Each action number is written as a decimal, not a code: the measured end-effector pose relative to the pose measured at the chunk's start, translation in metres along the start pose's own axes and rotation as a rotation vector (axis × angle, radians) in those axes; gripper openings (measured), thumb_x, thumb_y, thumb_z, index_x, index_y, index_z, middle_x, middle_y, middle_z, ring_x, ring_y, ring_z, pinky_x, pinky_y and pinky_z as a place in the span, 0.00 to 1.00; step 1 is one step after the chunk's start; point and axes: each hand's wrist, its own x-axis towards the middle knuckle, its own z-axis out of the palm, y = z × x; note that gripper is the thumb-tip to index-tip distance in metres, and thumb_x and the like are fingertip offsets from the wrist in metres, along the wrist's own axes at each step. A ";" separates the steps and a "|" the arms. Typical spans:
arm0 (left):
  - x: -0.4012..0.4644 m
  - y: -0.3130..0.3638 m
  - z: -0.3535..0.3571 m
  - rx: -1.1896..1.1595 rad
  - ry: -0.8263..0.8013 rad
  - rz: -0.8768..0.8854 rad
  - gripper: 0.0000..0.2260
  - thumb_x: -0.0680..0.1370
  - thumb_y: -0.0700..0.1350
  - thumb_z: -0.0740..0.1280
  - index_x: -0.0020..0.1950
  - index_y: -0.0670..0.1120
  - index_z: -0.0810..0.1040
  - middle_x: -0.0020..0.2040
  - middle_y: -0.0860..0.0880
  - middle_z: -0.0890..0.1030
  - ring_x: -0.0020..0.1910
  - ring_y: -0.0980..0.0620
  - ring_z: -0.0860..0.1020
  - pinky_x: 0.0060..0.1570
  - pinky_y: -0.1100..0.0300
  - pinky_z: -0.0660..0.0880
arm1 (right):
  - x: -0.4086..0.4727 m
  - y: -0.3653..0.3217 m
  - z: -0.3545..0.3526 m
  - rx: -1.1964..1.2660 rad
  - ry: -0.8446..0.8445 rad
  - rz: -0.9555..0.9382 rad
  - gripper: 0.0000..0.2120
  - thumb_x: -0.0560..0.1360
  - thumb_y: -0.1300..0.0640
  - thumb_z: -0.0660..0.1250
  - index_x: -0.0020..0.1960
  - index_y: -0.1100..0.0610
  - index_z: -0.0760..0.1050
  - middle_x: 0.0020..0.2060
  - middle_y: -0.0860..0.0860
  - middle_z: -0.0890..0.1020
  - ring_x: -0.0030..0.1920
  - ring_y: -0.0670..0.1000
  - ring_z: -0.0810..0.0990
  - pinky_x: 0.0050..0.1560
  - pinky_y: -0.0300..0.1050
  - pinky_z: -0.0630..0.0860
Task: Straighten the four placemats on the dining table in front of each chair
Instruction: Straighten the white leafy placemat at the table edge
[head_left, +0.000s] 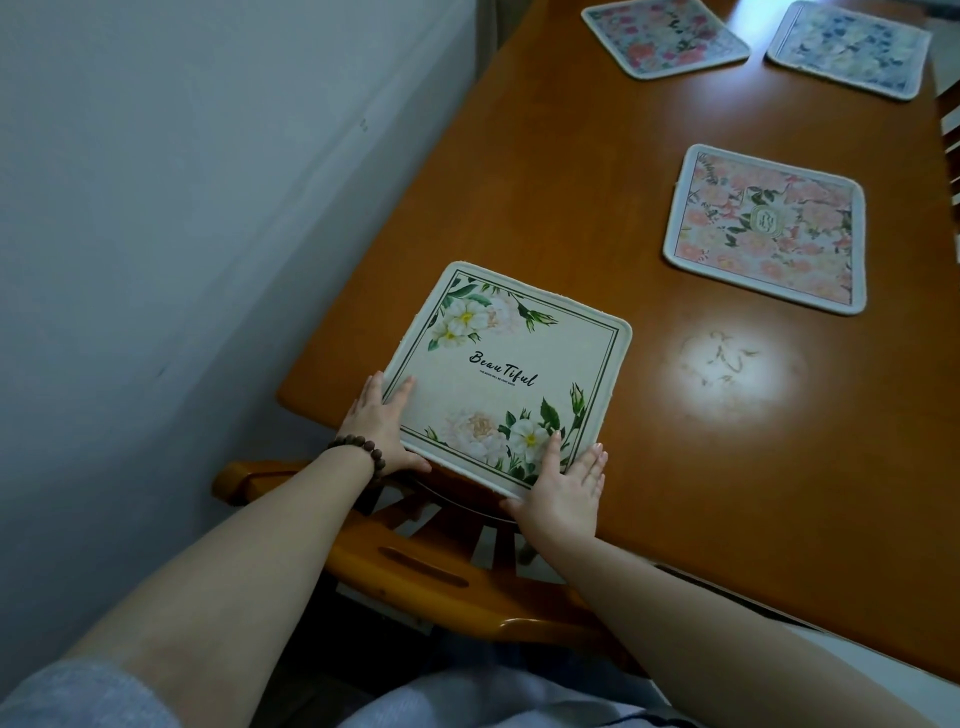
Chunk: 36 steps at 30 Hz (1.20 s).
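A cream placemat (511, 364) with white flowers and the word "Beautiful" lies at the near edge of the wooden table (571, 182), its near edge hanging slightly over. My left hand (382, 428) grips its near-left corner, fingers on top, thumb at the edge. My right hand (563, 483) holds its near-right corner the same way. A pink floral placemat (769, 228) lies further right. Two more sit at the far end: a pink-rose placemat (665, 36) and a blue floral placemat (849, 49), both skewed.
A wooden chair (415, 561) is tucked under the table just below the cream mat. A pale wall (208, 208) runs along the left of the table. A bright light reflection (727, 364) shines on the tabletop. Another chair's slats (950, 124) show at the right edge.
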 end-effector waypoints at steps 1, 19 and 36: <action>-0.001 0.001 0.000 -0.001 0.013 -0.001 0.57 0.61 0.64 0.77 0.77 0.57 0.42 0.78 0.45 0.39 0.77 0.44 0.42 0.73 0.49 0.51 | 0.000 0.000 0.001 -0.008 0.003 0.001 0.53 0.71 0.39 0.69 0.76 0.52 0.33 0.72 0.67 0.33 0.73 0.64 0.32 0.71 0.55 0.35; -0.013 0.091 0.000 0.158 0.099 0.133 0.39 0.73 0.72 0.50 0.78 0.56 0.41 0.79 0.45 0.41 0.77 0.44 0.41 0.74 0.44 0.44 | 0.014 0.046 -0.029 0.013 0.078 0.039 0.38 0.75 0.30 0.46 0.77 0.48 0.37 0.75 0.61 0.37 0.74 0.62 0.35 0.72 0.60 0.37; -0.035 0.303 0.022 0.143 0.141 0.416 0.34 0.76 0.67 0.52 0.78 0.54 0.48 0.79 0.47 0.51 0.77 0.46 0.47 0.73 0.44 0.46 | 0.012 0.219 -0.120 0.011 0.362 0.122 0.32 0.77 0.34 0.49 0.77 0.46 0.50 0.77 0.53 0.51 0.76 0.54 0.46 0.73 0.54 0.43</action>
